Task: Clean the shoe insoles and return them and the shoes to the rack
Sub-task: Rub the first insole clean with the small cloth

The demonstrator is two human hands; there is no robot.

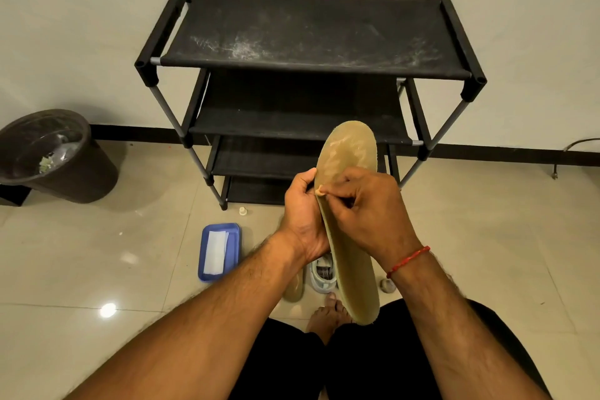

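Note:
I hold a long tan insole (349,153) upright in front of the black shoe rack (308,39). My left hand (303,214) grips its left edge from behind. My right hand (373,214) presses a small pale wad, perhaps a wipe (319,191), against the insole's middle, fingers pinched on it. On the floor below lie a second tan insole (294,286) and a white shoe (321,273), partly hidden by my arms. The rack's shelves hold nothing that I can see, and the top shelf is dusty.
A blue tray (234,247) with a white sheet lies on the tiled floor to the left. A dark waste bin (65,169) stands by the wall at far left. A small white cap (242,211) and a small round object (387,285) rest on the floor. My bare foot (328,312) is below.

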